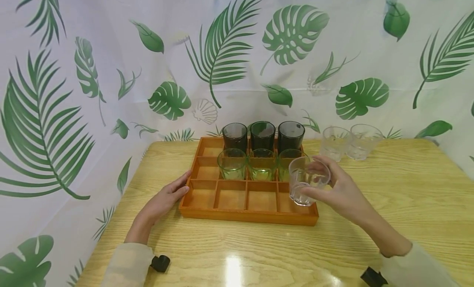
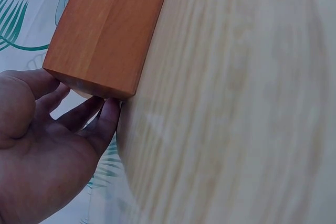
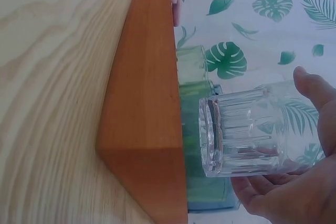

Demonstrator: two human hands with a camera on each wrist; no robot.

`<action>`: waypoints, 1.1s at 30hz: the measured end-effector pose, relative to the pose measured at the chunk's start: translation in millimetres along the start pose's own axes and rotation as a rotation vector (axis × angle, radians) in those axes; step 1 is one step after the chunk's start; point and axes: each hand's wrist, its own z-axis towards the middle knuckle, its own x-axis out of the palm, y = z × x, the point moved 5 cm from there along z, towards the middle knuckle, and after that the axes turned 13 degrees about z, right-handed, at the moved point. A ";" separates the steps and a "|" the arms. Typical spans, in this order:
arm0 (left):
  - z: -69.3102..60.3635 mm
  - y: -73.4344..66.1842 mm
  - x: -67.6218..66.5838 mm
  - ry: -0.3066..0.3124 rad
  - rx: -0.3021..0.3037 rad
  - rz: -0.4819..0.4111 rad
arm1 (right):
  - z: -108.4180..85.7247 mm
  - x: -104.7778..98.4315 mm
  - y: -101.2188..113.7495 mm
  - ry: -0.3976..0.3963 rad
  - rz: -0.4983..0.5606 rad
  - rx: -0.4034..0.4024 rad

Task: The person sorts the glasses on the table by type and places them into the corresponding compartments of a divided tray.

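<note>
My right hand (image 1: 340, 190) grips a clear drinking glass (image 1: 309, 182) round its side, holding it upright over the front right compartment of a wooden divided tray (image 1: 249, 215). In the right wrist view the glass (image 3: 247, 132) shows a thick fluted base, apart from the tray wall (image 3: 144, 77). My left hand (image 1: 166, 200) rests its fingers against the tray's left side; the left wrist view shows its fingertips touching the tray's end (image 2: 113, 35). Green glasses (image 1: 232, 165) stand in the middle row, dark grey glasses (image 1: 235, 136) in the back row.
Two more clear glasses, one nearer (image 1: 335, 145) and one farther right (image 1: 363, 143), stand on the wooden table (image 1: 407, 188) beyond the tray's right side. A white cloth with green leaf prints (image 1: 237, 101) hangs behind the table and along its left.
</note>
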 end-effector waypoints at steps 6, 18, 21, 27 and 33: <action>-0.2 -1.4 0.2 -0.001 0.003 -0.002 | 6.5 14.7 0.8 0.029 0.010 -0.008; 1.2 1.0 0.1 0.003 -0.003 -0.001 | 18.5 45.4 3.9 0.074 0.020 -0.011; 1.6 0.7 0.6 0.004 -0.008 -0.002 | 22.3 53.9 4.1 0.083 0.041 -0.018; 1.0 0.9 0.7 0.005 -0.005 -0.011 | 30.6 71.2 4.4 0.104 0.073 0.003; 0.4 0.9 0.5 0.004 -0.005 -0.008 | 39.6 88.6 6.5 0.124 0.098 0.009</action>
